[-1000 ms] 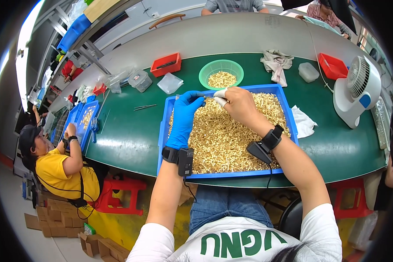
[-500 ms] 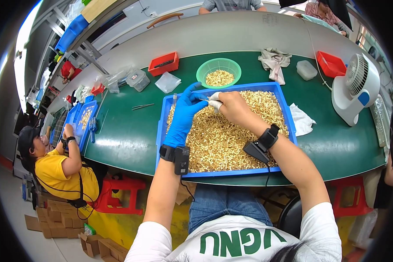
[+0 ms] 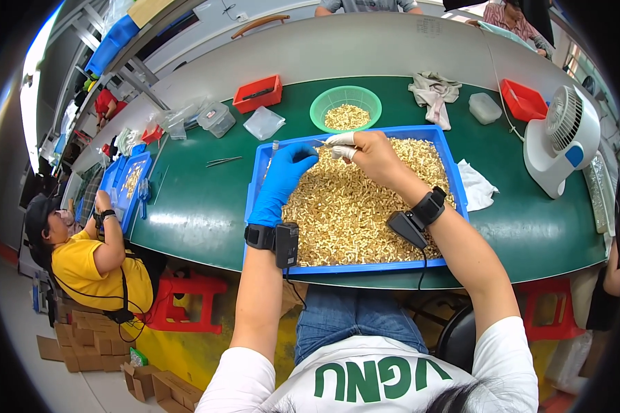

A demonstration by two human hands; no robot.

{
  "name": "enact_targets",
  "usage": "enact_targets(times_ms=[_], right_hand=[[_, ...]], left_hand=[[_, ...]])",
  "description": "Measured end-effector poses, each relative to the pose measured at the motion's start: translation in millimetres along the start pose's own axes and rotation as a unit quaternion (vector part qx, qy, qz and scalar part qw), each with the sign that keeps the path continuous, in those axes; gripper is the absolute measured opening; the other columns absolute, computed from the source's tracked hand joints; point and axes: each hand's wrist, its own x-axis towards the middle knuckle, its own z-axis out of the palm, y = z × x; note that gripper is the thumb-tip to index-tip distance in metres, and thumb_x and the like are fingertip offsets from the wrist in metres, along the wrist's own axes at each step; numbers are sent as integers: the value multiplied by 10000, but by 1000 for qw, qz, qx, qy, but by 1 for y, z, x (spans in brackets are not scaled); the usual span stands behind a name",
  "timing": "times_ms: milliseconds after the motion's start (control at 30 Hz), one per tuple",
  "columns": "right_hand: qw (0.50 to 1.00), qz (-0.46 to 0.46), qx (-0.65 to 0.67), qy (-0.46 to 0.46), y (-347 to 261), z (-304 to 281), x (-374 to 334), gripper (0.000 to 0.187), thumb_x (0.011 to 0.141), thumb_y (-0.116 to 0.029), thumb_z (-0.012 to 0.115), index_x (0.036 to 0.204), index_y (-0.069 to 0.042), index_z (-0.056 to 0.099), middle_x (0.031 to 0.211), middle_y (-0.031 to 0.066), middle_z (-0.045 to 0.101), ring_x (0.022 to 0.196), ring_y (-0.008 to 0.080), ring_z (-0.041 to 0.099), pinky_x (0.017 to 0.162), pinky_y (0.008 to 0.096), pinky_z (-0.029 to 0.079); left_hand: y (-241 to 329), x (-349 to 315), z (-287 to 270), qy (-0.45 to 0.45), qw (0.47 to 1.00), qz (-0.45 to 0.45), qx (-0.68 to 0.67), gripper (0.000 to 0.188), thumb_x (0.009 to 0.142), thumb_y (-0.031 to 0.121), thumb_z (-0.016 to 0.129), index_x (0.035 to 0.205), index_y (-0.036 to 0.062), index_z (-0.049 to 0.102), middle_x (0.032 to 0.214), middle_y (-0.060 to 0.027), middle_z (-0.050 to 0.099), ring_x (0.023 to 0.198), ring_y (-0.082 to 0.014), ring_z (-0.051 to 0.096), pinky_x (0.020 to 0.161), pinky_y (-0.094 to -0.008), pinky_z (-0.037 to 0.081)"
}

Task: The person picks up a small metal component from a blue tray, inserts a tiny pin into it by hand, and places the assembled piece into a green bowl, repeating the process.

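Note:
My left hand [image 3: 286, 173], in a blue glove, is held over the far left part of a blue tray [image 3: 365, 268]. Its fingers are curled in and partly hidden, and what they hold cannot be made out. Beside it, my right hand [image 3: 373, 155] wears white finger covers on the thumb and index finger. Those fingertips pinch together on something thin, too small to name, pointing toward the blue glove. Below both hands, a deep layer of small brass-coloured metal pieces [image 3: 358, 213] fills the tray. A small clear tube [image 3: 275, 146] stands at the tray's far left corner.
Beyond the tray sits a green basket [image 3: 317, 110] with more brass pieces. Tweezers [image 3: 224, 161], a clear box [image 3: 264, 124] and a red bin [image 3: 257, 93] lie left. A white cloth [image 3: 478, 186] and fan [image 3: 563, 141] are right. A person in yellow [image 3: 103, 268] works at far left.
My hands have drawn slightly apart. The gloved left hand has curled its raised fingers down and lowered a little; the right hand's pinching fingers have moved slightly up, away from the glove.

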Motion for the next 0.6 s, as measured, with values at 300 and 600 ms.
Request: enact_targets(times_ms=[300, 600], right_hand=[[999, -39, -14, 8, 7, 7, -2, 167, 823, -94, 587, 959, -6, 628, 789, 119, 655, 675, 167, 618, 603, 287, 469], [998, 30, -31, 51, 0, 6, -2, 181, 808, -147, 627, 925, -10, 647, 733, 66, 637, 569, 95, 554, 530, 241, 445]], left_hand=[[12, 1, 3, 39, 973, -4, -228, 180, 799, 95, 628, 953, 0, 620, 838, -55, 629, 760, -114, 577, 722, -243, 469], [7, 3, 6, 85, 965, 9, -250, 159, 800, 53, 608, 943, -16, 625, 816, -55, 626, 744, -121, 593, 709, -229, 482]])
